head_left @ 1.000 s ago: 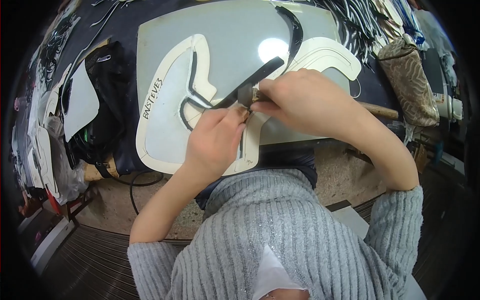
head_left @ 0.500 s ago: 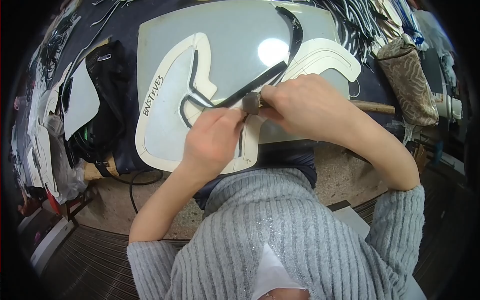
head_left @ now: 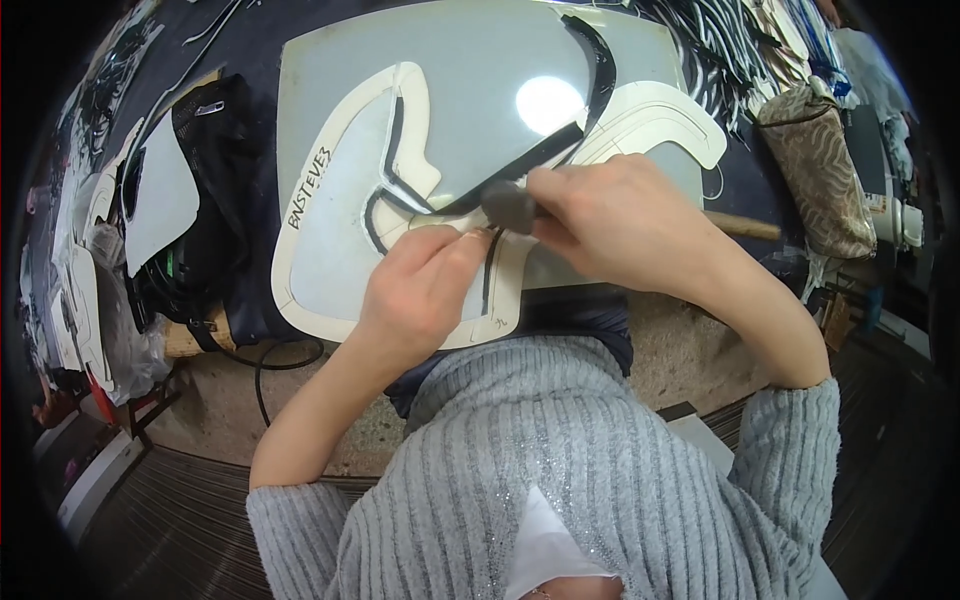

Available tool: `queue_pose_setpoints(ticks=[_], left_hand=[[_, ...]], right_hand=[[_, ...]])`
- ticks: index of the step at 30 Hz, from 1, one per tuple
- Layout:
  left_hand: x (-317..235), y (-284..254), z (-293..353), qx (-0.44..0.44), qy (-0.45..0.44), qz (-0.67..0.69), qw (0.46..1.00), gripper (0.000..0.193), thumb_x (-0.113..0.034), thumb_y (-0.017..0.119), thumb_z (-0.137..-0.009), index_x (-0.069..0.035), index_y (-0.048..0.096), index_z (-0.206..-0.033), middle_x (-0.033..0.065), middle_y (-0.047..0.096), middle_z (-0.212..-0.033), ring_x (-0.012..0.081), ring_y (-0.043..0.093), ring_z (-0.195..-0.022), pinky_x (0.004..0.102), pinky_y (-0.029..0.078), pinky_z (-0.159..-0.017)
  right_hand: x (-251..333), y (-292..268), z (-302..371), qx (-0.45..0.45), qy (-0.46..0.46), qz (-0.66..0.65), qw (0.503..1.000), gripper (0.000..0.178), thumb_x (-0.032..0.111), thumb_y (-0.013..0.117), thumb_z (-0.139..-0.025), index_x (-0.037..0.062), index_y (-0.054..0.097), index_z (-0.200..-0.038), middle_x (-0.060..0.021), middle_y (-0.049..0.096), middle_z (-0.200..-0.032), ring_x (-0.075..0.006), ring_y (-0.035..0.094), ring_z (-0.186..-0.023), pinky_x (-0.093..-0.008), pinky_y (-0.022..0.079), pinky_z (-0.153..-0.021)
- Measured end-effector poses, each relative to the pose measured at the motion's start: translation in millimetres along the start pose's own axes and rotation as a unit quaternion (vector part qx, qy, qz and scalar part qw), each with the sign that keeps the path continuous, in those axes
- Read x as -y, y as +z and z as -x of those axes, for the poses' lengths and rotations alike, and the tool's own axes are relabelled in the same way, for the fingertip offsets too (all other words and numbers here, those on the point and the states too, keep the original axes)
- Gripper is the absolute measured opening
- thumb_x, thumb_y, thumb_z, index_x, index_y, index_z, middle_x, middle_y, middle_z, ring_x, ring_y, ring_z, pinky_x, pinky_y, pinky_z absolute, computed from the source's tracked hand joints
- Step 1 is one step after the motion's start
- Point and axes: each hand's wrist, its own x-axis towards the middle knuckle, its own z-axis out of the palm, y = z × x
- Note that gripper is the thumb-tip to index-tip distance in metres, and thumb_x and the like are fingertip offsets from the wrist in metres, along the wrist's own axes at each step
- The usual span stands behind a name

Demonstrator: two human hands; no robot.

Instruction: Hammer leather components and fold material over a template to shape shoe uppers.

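Observation:
In my right hand (head_left: 630,215) is a hammer (head_left: 509,207); its dark head sits at my fingertips and its wooden handle runs back under my wrist. My left hand (head_left: 420,285) is closed in a pinch at the edge of a cream-bordered pattern piece (head_left: 285,250), just beside the hammer head. What the pinched fingertips hold is hidden. Black strips line the piece's inner edges. A longer black strip (head_left: 515,170) slants up to the right from near the hammer, and a curved black band (head_left: 603,70) continues behind it.
A grey board (head_left: 480,80) lies under the work. A second cream pattern (head_left: 660,105) rests at its right. Farther right are a patterned pouch (head_left: 820,165) and a bundle of dark strips (head_left: 715,55). A black bag (head_left: 215,160) with a white piece (head_left: 163,200) lies at left.
The hammer head has shifted slightly and turned, now showing a broader face. My left fingers have moved a little down and left. The pattern piece has stayed nearly in place.

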Motion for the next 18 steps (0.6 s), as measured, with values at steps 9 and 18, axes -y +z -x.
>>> queue_pose_setpoints(ticks=[9, 18], left_hand=[[-3, 7, 2, -0.069, -0.089, 0.083, 0.99, 0.03, 0.006, 0.066, -0.077, 0.004, 0.063, -0.106, 0.0123, 0.064, -0.091, 0.0265, 0.062, -0.08, 0.0335, 0.053, -0.067], [0, 5, 4, -0.045, 0.019, -0.03, 0.998, 0.033, 0.005, 0.069, -0.074, 0.002, 0.063, -0.107, 0.0112, 0.064, -0.087, 0.0251, 0.062, -0.079, 0.034, 0.052, -0.067]], right_hand=[[-3, 4, 7, 0.002, 0.01, -0.014, 1.0, 0.031, 0.031, 0.063, -0.093, 0.0018, 0.062, -0.082, -0.014, 0.064, -0.063, -0.0343, 0.065, -0.062, -0.0443, 0.052, -0.058], [0, 15, 6, -0.023, 0.022, -0.051, 0.998, 0.033, 0.033, 0.062, -0.094, 0.0022, 0.059, -0.082, -0.0146, 0.062, -0.061, -0.0359, 0.065, -0.061, -0.045, 0.051, -0.058]])
